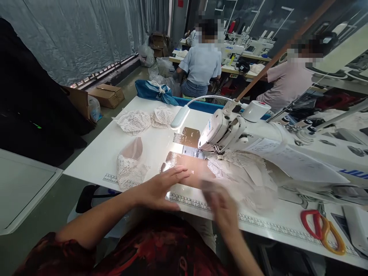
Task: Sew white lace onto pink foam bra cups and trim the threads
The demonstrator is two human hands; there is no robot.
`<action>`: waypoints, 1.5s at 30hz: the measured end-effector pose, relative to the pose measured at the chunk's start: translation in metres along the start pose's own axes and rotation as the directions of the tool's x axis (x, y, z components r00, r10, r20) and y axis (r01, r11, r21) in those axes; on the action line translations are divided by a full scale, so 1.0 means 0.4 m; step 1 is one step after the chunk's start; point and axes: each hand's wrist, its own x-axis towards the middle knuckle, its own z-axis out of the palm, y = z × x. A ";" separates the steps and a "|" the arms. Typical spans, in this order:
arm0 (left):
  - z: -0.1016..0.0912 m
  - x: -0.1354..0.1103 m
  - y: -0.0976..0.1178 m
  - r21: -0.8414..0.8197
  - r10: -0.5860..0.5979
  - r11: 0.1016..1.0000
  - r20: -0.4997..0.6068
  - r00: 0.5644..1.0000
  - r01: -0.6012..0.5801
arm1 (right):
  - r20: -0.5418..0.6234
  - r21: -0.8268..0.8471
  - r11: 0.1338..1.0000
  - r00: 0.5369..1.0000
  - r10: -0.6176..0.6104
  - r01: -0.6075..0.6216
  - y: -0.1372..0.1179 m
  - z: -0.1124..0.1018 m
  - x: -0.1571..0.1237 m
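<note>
My left hand (165, 188) is open, fingers stretched out over the near edge of a smooth tan piece (198, 170) in front of the sewing machine (227, 128). Motion smears my right hand (222, 207), so its fingers cannot be read; it is at the right end of the tan piece, beside a heap of pale lace and sheer fabric (244, 176). The needle area glows under a small lamp (180, 117). A lace cup with a beige lining (130, 165) lies left of my left hand, and more white lace pieces (133, 122) lie behind it.
Red-and-orange-handled scissors (324, 230) lie at the table's right front, near a phone-like device (343, 226). A printed ruler (189, 201) runs along the front edge. A blue cloth bundle (156, 91) sits at the back edge. Seated people work beyond, and cardboard boxes (107, 96) stand on the floor.
</note>
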 end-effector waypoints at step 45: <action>0.074 -0.001 -0.042 -0.788 -0.475 0.524 0.046 0.879 0.324 | 0.094 0.342 0.904 0.966 0.239 -0.257 0.141 0.051 0.107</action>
